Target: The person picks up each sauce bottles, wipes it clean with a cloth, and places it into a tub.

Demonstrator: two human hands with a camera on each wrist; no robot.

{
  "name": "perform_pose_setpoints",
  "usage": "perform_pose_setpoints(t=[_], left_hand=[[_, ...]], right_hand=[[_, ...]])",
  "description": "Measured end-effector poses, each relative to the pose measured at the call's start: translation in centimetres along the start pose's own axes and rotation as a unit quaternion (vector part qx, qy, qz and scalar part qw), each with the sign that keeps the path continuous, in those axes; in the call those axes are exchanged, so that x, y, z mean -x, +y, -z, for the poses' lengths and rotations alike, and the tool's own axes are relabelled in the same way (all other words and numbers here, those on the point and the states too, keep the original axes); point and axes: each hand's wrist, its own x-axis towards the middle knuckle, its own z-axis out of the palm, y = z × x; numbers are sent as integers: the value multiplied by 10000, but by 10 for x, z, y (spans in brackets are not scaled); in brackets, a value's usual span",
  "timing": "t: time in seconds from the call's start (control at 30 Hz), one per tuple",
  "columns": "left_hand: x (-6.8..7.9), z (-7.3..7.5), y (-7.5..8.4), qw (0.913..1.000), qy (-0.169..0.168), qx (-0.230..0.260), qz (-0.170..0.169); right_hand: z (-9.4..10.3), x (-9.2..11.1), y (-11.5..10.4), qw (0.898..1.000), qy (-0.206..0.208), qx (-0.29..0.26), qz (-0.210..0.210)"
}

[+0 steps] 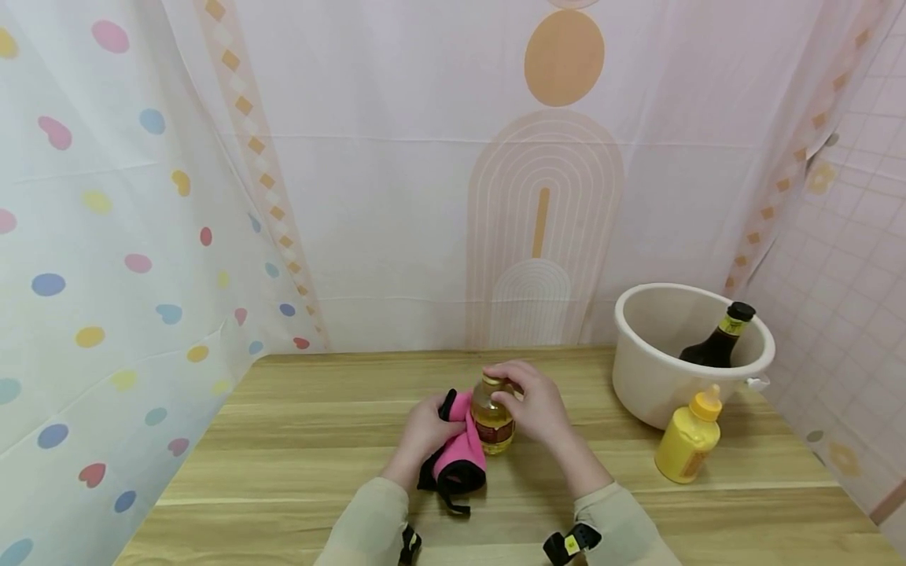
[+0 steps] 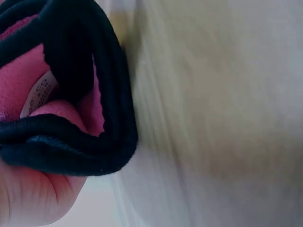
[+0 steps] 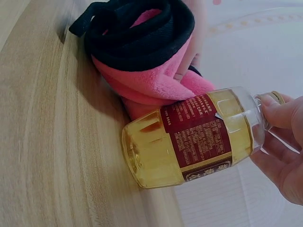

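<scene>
My right hand (image 1: 532, 399) holds a small bottle of yellow oil (image 3: 199, 137) by its neck and cap, near the table's middle. Dark red with printed lettering, its label faces the right wrist camera. Just left of the bottle, my left hand (image 1: 426, 431) grips a folded pink cloth with black edging (image 1: 460, 452). The cloth presses against the bottle's side, and a black strap trails from its near end. In the left wrist view the cloth's rolled black-edged opening (image 2: 113, 118) shows a white tag inside; most of the left fingers are hidden behind it.
A cream bucket (image 1: 644, 385) stands at the back right with a dark bottle (image 1: 715, 346) leaning inside it. In front of the bucket is a yellow squeeze bottle (image 1: 686, 444). A patterned curtain (image 1: 396, 236) hangs behind the wooden table (image 1: 297, 464).
</scene>
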Motion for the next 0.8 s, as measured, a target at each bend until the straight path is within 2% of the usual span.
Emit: perform_pose_setpoints(t=[0.23,0.47,0.7,0.8], left_hand=[[-6,-1,-3,9992,-94,-389,-15],[-9,-2,-4,9988,-197,-450,44],[-8,0,-2,9957,-97,-877,-290],[-8,3,0,9929,-30,-1155,-285]], right_hand=[[1,1,0,10000,5,-3,-12],[1,0,0,10000,21,-1,1],[1,1,0,10000,15,12,34],[1,1,0,10000,24,14,51]])
